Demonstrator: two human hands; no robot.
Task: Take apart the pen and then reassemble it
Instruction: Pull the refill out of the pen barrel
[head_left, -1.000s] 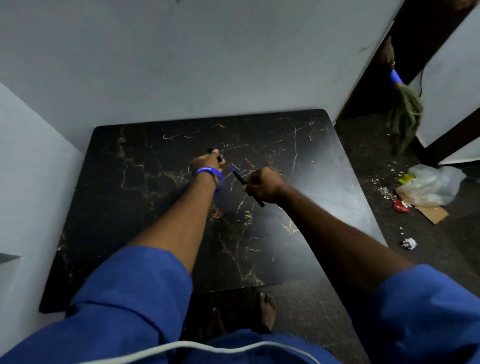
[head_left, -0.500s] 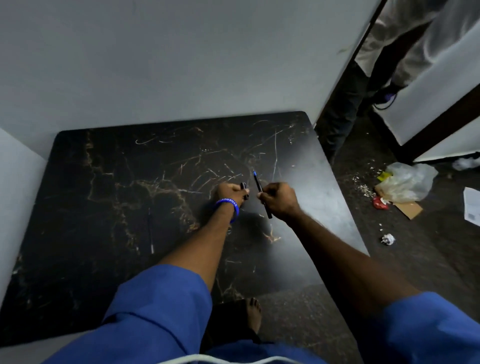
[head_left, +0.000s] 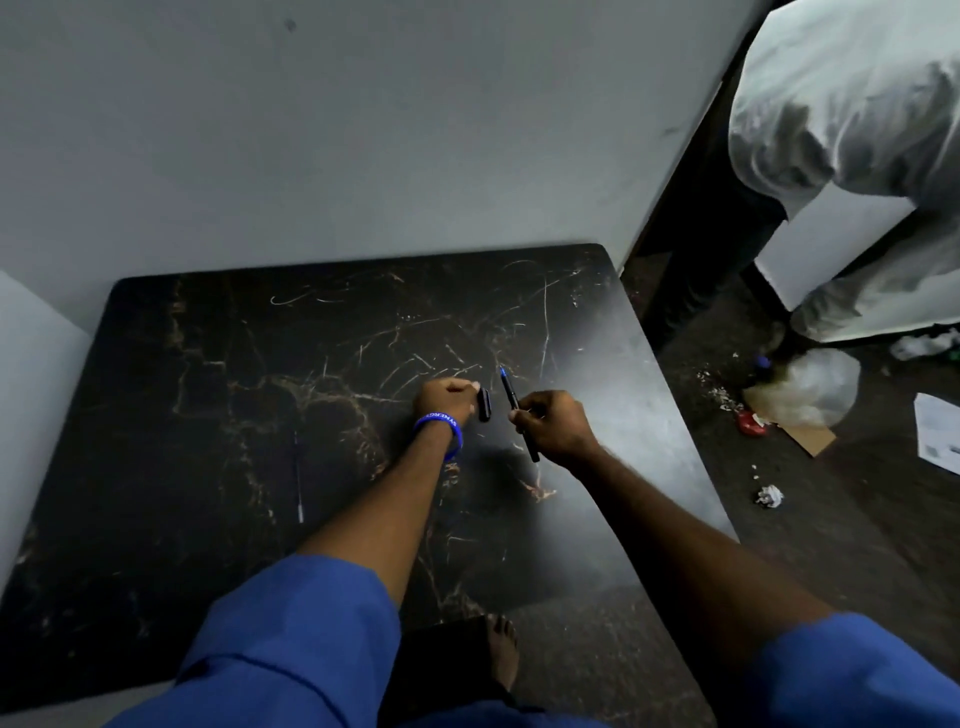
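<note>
My right hand grips a slim black pen body with a blue tip pointing away from me, its rear end sticking out below the fist. My left hand, with a blue wristband, pinches a short black cap just left of the pen body, a small gap between them. Both hover over the black marble-pattern table. A thin refill lies on the table to the left, apart from both hands.
A grey wall stands behind the table and at its left. On the right, a person in light clothes bends over the floor near a plastic bag, paper and scraps. My bare foot is below the table's front edge.
My view has shifted, so the table sits further left and the person at right shows more. The cap in my left hand has drawn a little away from the pen body.
</note>
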